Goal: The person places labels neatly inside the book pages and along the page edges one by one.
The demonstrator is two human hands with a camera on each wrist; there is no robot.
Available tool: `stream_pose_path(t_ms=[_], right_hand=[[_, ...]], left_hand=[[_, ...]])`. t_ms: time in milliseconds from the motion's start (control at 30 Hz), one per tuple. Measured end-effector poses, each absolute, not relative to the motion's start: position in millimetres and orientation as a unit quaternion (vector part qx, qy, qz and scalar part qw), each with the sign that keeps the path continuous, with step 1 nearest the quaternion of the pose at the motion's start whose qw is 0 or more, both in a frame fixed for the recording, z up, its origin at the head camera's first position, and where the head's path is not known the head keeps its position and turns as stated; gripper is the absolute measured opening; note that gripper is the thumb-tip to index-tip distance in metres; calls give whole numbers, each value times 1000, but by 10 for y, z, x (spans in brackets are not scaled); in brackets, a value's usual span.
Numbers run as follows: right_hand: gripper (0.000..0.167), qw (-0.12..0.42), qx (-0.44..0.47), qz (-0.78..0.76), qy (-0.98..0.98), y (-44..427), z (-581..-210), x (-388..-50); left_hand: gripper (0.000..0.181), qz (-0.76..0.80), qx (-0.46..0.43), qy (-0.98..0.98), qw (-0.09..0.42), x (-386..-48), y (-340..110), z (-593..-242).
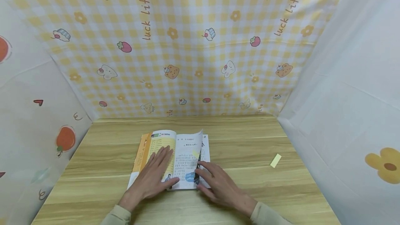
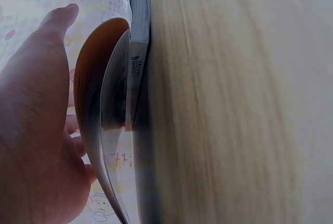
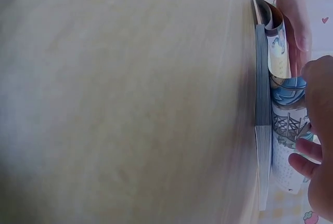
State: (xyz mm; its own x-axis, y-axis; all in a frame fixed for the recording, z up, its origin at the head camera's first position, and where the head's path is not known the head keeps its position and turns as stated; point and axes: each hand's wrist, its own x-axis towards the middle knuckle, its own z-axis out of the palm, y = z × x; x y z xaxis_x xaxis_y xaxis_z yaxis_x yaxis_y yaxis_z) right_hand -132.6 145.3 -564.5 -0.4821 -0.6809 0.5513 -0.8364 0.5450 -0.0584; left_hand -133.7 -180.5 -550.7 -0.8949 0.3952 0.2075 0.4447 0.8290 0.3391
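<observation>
An open book [image 1: 187,162] with printed text and coloured pictures lies on the wooden table. My left hand [image 1: 154,173] rests on its left page, fingers extended and thumb reaching past the centre fold. In the left wrist view, the left-side pages [image 2: 88,89] bow up beside that hand. A right-hand page [image 1: 189,148] is raised, its outer edge curling upward over the page beneath. At that edge is my right hand [image 1: 218,185], its fingers bent loosely and thumb apart from them. The right wrist view shows the thumb and fingers [image 3: 304,164] beside the illustrated page [image 3: 289,125].
A small pale yellow slip [image 1: 276,160] lies on the table [image 1: 243,141] to the right of the book. Behind the table hangs a yellow checked cloth [image 1: 187,51]. White patterned cloth sheets [image 1: 353,96] stand at both sides.
</observation>
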Motion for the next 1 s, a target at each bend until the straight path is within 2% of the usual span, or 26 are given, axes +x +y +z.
stream_pose_path(t_ms=[600,1000], right_hand=[[59,251,475,153,-829,1309,-5642,-1365],[63,221,495,95,-835,1233,-5626,-1352]], left_hand=[[104,-199,-220,-952,73,-1350,-1811,-5466],[101,-196,-230,-949,88,-1349,-1833,-5459]])
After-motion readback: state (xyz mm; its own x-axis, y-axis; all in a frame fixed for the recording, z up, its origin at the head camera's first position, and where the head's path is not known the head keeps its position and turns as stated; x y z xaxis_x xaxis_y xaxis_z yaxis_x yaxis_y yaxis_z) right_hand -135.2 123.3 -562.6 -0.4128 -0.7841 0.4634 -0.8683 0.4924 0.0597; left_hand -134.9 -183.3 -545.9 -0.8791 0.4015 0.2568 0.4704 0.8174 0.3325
